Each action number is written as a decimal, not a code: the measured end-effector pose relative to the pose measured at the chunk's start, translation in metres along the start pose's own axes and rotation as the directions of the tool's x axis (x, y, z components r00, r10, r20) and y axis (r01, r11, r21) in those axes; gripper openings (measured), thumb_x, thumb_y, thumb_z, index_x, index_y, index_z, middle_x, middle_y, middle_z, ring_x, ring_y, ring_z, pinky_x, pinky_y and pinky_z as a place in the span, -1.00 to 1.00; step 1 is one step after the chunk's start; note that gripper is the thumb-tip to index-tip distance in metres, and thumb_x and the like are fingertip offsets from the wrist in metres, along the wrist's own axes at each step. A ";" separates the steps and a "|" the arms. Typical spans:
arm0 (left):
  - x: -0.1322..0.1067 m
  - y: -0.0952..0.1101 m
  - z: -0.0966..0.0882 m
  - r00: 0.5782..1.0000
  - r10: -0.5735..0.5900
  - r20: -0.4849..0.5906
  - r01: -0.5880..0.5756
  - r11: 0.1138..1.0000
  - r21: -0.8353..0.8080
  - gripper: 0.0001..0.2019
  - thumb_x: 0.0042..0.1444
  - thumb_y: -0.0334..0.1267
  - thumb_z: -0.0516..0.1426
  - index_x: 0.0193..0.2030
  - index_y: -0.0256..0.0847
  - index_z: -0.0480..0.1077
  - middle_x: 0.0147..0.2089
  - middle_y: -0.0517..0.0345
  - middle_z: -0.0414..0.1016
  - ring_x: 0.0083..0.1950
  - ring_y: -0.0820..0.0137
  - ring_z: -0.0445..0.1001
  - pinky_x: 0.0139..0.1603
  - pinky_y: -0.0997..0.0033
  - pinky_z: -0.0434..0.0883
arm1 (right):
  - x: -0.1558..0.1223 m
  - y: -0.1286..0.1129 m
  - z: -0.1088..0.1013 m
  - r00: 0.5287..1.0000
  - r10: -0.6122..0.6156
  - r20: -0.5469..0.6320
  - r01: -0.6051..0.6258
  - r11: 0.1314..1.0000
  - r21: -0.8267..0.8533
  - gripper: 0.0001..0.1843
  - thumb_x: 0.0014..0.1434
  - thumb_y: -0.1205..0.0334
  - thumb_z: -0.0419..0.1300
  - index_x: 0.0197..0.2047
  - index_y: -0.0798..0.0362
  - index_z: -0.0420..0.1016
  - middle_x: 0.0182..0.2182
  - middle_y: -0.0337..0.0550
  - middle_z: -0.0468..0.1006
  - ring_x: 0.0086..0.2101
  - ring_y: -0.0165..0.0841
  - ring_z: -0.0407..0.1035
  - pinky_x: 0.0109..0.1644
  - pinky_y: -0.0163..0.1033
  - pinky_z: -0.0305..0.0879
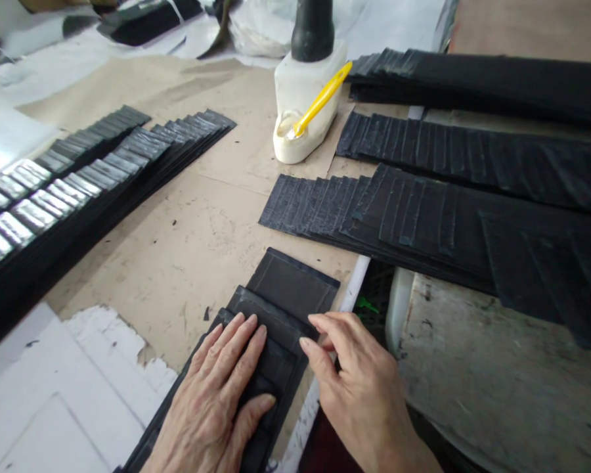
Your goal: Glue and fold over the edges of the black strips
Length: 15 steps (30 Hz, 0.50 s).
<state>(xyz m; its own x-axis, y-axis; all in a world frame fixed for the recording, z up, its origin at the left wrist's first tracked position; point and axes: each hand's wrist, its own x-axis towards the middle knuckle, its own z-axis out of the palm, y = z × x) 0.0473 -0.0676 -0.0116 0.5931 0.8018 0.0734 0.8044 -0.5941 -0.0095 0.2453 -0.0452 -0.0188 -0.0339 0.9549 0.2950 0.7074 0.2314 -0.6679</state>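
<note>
My left hand [219,387] lies flat, fingers stretched out, on a short stack of black leather-like panels [270,325] with folded edges. The panels overlap in steps, and the farthest one [295,279] shows a thin border line. At the stack's right edge, the thumb and fingertips of my right hand [357,374] are drawn together in a pinch on the side of a black panel. How much of the edge sits between those fingertips is partly hidden.
Fanned rows of black strips [103,171] lie at left; more stacks [404,217] lie at right. A white glue container [290,141] with a yellow-handled brush [325,97] stands behind. White sheets [44,401] lie front left, and the table's edge [357,282] runs beside my right hand.
</note>
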 end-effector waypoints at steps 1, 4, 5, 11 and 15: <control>0.001 0.001 0.000 1.000 0.004 0.000 -0.004 1.000 0.002 -0.39 0.19 -0.05 -0.05 0.29 -0.37 -0.03 0.34 -0.04 0.01 0.34 0.19 -0.01 0.20 0.15 0.19 | 0.001 -0.001 0.002 1.000 -0.014 0.002 0.014 1.000 -0.017 -0.85 0.15 0.38 0.06 -0.23 0.16 0.43 -0.37 -0.09 0.46 -0.39 -0.37 0.40 -0.31 -0.27 0.38; 0.004 0.002 -0.002 0.999 0.037 0.000 -0.037 0.998 0.041 -0.42 0.19 -0.07 -0.06 0.30 -0.30 -0.01 0.33 0.00 0.03 0.34 0.18 -0.02 0.17 0.13 0.18 | 0.001 -0.001 0.004 0.992 -0.122 0.008 0.122 0.988 -0.098 -0.85 0.16 0.41 0.06 -0.26 0.19 0.45 -0.40 -0.07 0.46 -0.37 -0.34 0.39 -0.30 -0.26 0.37; 0.005 0.002 -0.003 0.999 0.044 0.005 -0.044 0.997 0.058 -0.43 0.19 -0.07 -0.06 0.30 -0.26 -0.01 0.33 0.03 0.03 0.34 0.18 -0.02 0.17 0.13 0.17 | 0.001 -0.001 0.004 0.984 -0.176 0.013 0.176 0.975 -0.137 -0.84 0.16 0.43 0.06 -0.26 0.20 0.46 -0.41 -0.06 0.47 -0.37 -0.34 0.39 -0.29 -0.27 0.37; 0.008 0.002 -0.005 0.999 0.038 0.005 -0.038 0.993 0.108 -0.42 0.16 -0.01 -0.04 0.28 -0.19 0.03 0.32 0.11 0.08 0.34 0.19 -0.02 0.17 0.14 0.15 | -0.003 0.001 -0.002 0.902 -0.414 0.121 0.428 0.824 -0.372 -0.75 0.16 0.49 -0.02 -0.20 0.35 0.47 -0.36 0.06 0.51 -0.40 -0.31 0.37 -0.38 -0.27 0.35; 0.007 0.003 -0.004 0.999 0.037 -0.019 -0.035 0.992 0.123 -0.41 0.15 0.00 -0.03 0.28 -0.18 0.05 0.29 0.14 0.14 0.32 0.21 0.03 0.15 0.16 0.19 | -0.002 0.001 0.000 0.857 -0.474 0.201 0.508 0.721 -0.471 -0.70 0.16 0.49 -0.07 -0.20 0.37 0.46 -0.35 0.11 0.49 -0.40 -0.30 0.36 -0.42 -0.27 0.34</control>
<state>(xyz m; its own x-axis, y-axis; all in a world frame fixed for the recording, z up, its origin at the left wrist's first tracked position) 0.0535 -0.0637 -0.0073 0.6218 0.7777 0.0921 0.7817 -0.6090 -0.1344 0.2462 -0.0472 -0.0202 -0.5059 0.7465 0.4322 0.8253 0.5647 -0.0093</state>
